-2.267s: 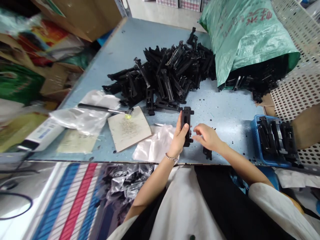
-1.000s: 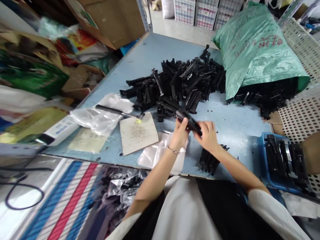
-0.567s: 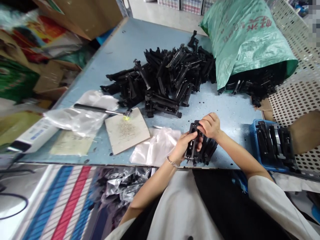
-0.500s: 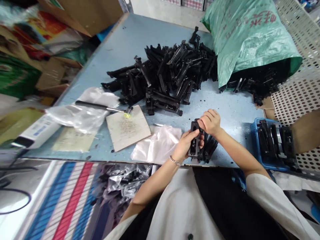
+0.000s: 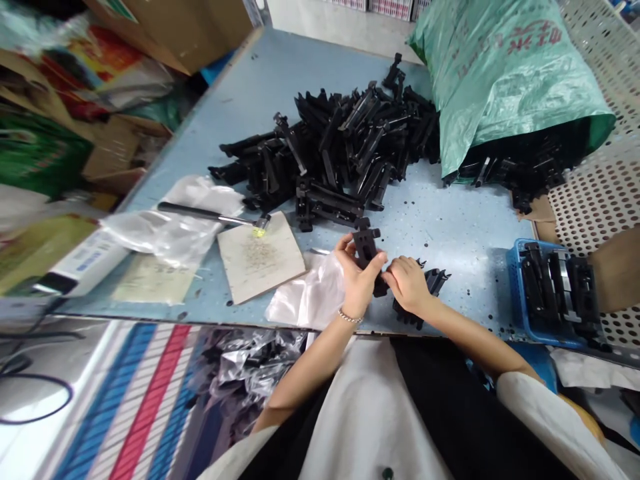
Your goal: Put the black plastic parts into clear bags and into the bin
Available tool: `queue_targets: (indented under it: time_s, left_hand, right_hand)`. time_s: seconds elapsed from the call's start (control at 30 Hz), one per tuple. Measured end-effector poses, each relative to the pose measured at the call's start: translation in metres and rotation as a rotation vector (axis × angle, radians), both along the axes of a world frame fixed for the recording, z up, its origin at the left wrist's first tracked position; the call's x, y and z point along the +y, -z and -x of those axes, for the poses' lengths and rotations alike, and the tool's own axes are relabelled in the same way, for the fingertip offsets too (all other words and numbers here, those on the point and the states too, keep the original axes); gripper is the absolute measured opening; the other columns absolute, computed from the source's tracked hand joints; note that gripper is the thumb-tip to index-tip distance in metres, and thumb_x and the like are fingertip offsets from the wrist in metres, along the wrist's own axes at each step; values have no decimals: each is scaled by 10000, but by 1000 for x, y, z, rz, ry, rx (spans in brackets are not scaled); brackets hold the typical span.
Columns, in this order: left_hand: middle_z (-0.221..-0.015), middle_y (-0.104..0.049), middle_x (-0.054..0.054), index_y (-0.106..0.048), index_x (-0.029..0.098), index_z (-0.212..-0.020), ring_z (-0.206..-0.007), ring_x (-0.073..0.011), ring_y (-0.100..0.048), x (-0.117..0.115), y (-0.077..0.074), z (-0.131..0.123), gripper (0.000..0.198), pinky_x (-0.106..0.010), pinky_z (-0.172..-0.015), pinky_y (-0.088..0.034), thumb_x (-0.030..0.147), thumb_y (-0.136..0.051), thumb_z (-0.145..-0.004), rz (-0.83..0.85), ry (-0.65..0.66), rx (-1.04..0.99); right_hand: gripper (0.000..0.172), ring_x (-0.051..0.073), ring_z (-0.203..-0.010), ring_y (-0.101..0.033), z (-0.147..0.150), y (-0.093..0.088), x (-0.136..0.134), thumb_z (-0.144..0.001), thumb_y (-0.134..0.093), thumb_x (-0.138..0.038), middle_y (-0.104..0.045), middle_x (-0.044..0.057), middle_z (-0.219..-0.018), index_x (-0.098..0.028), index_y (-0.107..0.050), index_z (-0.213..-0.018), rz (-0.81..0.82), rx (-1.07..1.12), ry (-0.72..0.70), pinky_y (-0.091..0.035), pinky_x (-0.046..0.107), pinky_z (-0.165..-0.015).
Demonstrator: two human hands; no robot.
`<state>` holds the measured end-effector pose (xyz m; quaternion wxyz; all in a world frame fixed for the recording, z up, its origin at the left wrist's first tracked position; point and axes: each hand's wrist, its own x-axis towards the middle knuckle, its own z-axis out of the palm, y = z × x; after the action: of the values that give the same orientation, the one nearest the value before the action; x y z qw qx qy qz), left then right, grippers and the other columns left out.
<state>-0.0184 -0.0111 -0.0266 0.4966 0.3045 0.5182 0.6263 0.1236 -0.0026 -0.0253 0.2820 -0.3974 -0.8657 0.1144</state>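
My left hand (image 5: 357,283) grips a black plastic bracket (image 5: 365,241) upright above the blue workbench (image 5: 450,227), and my right hand (image 5: 407,285) closes on its lower end, just beside a small stack of matching brackets (image 5: 420,303), with the main heap of brackets (image 5: 345,147) beyond.

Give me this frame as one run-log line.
left hand: holds black plastic part | right hand: touching same part | nearby: black parts pile, blue crate
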Motion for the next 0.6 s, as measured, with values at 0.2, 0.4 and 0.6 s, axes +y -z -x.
queue_targets:
  time_s: [0.2, 0.4, 0.6]
  left_hand:
    - [-1177, -666, -104, -538, 192, -1192, -1167, -253, -633, -10, 56, -11, 354, -472, -1073, -479, 352, -624, -888, 191, 111, 206]
    - [-1454, -548, -184, -579, 161, -1320, -1409, -314, -480, -13, 68, -24, 488, -531, -1219, -327, 348, -656, -876, 59, 237, 418]
    - [-1387, -624, -120, -555, 230, -1315, -1305, -268, -578, 14, 41, 22, 546, -464, -1133, -425, 564, -644, -892, -42, 15, -176]
  right_hand:
    - [316, 267, -1079, -567, 53, -7, 97, -1079, -352, -347, -654, 122, -1136, -204, -626, -1146, 128, 33, 27, -456, 423, -971]
    - [462, 368, -1350, -427, 108, 14, 164, -993, -567, -243, -555, 208, -1383, -122, -522, -1436, 122, -220, 3, -310, 551, -1166]
    - [357, 213, -973, -644, 69, 13, 127, -1060, -366, -387, -636, 95, -1111, -233, -601, -1281, 452, 403, 78, -545, 408, -903]
